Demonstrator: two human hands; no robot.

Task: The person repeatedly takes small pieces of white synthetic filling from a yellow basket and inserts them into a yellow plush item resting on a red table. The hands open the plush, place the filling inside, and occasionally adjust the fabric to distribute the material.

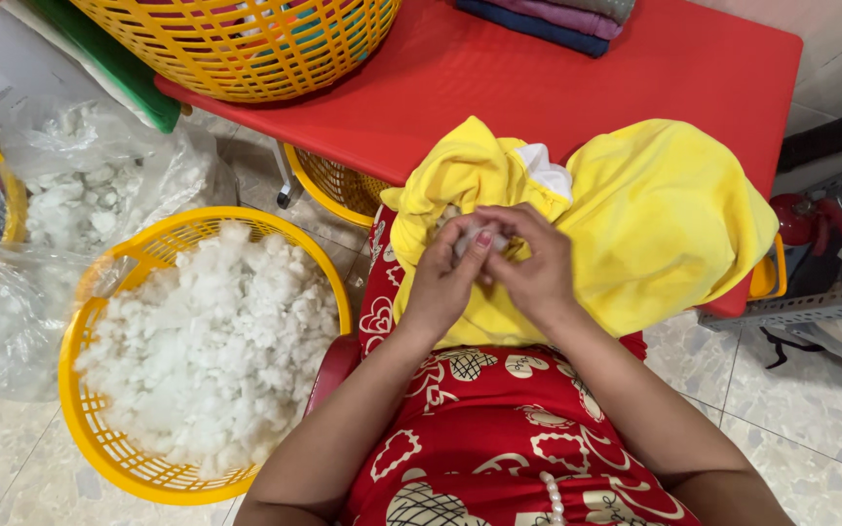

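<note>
On the person's lap the left hand (443, 278) and the right hand (536, 268) together pinch a small white tuft (477, 239) at the opening of a yellow cover (655, 224), beside a yellow basket (99, 443) of stuffing (211, 346), before a red table (577, 88).

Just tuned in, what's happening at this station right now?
A seated person has both hands at the opening of a yellow fabric cover on their lap. The left hand and right hand pinch a small tuft of white stuffing there. A yellow basket full of the same white filling sits on the floor at their left.
</note>
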